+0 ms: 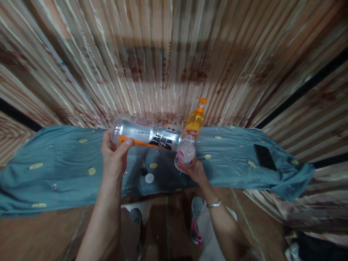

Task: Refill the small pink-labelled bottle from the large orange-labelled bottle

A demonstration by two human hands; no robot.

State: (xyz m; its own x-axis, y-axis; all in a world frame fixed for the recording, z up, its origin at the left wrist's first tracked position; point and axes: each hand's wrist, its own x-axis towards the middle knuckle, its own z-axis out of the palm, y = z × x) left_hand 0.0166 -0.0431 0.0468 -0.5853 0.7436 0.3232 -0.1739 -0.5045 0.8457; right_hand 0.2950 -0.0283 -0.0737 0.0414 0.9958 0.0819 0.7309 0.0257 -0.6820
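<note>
Head view: above a teal printed cloth (66, 154), the left hand (115, 148) clasps the base of a long clear plastic bottle (144, 135) with silver-and-orange label, its axis nearly level, neck pointing right, apparently to meet a small pink-marked clear plastic bottle (187, 153), gripped neck-up by the right hand (194, 169).

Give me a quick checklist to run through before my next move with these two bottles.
1. Large bottle secure: ok, the left hand grips it near its base, tipped on its side.
2. Small bottle secure: ok, the right hand holds it.
3. Bottle mouths lined up: cannot tell, the necks overlap in a blurred view.
4. Pump bottle well clear: not ok, it appears close behind the necks.
5. Caps in sight: ok, a black cap and a white cap lie on the cloth.
6. Phone away from the bottles: ok, far right.
</note>
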